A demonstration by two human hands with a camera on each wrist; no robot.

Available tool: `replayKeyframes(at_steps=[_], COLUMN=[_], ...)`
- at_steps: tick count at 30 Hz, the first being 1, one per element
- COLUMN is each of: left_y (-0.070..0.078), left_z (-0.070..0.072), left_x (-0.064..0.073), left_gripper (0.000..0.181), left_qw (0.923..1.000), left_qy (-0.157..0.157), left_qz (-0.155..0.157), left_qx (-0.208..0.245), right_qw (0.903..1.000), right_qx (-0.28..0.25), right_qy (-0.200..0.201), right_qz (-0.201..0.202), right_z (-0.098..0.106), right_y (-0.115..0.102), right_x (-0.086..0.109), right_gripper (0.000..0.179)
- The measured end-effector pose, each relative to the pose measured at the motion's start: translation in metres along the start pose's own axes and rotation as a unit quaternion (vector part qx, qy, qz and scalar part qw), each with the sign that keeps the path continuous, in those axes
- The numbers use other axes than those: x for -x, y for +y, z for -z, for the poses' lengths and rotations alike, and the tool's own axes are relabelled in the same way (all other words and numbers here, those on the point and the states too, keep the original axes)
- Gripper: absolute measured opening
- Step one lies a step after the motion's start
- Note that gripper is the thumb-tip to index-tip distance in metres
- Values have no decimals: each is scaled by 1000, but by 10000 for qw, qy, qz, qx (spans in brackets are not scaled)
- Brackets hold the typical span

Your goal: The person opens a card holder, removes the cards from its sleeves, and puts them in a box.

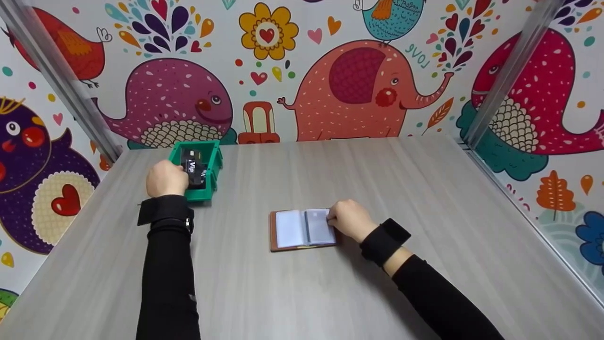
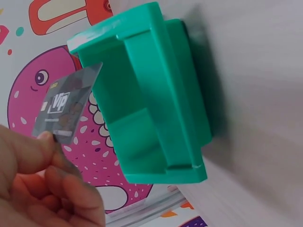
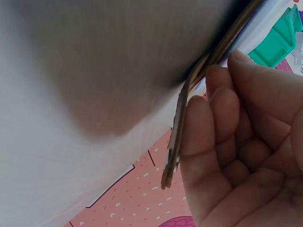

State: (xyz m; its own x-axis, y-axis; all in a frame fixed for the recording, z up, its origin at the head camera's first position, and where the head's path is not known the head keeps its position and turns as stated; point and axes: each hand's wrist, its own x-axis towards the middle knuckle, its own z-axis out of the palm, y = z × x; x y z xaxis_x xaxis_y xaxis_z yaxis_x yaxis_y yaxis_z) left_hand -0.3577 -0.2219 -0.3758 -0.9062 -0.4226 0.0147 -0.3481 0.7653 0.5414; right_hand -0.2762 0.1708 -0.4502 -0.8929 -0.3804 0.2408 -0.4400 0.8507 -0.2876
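My left hand [image 1: 166, 179] pinches a black card marked "Vip" [image 1: 192, 166] by its edge, thumb on its face. The card is above the green plastic bin [image 1: 203, 194] in the head view. In the left wrist view the card [image 2: 66, 104] stands tilted beside the opening of the bin [image 2: 161, 85]. A small brown card holder [image 1: 272, 231] lies spread on the table, its clear sleeves showing. At its right edge my right hand [image 1: 351, 219] pinches a sleeve page between thumb and forefinger. The other fingers curl against the cover edge [image 3: 176, 142] in the right wrist view.
The wood-grain table [image 1: 283, 293] carries the bin at the back left and the card holder near the middle. Patterned panels [image 1: 264, 71] rise behind and at both sides, with metal posts [image 1: 514, 71] at the corners.
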Motion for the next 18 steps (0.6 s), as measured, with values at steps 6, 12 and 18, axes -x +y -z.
replayKeyframes(at_steps=[6,12,18], left_y=[0,-1,-4], left_z=[-3,-5,-4], left_x=[1,4,6], left_gripper=[34,32,32], left_qw=[9997,9992,9994], left_qy=[84,204,137], left_qz=[88,60,-74], left_qx=[189,335,306], right_qw=[10000,10000,9999], right_qx=[34,25,-25], right_qy=[24,29,14], right_qz=[58,18,130], right_z=[-1,-2,0], right_y=[0,0,1], right_x=[-1,0,1], right_gripper=[5,5,5])
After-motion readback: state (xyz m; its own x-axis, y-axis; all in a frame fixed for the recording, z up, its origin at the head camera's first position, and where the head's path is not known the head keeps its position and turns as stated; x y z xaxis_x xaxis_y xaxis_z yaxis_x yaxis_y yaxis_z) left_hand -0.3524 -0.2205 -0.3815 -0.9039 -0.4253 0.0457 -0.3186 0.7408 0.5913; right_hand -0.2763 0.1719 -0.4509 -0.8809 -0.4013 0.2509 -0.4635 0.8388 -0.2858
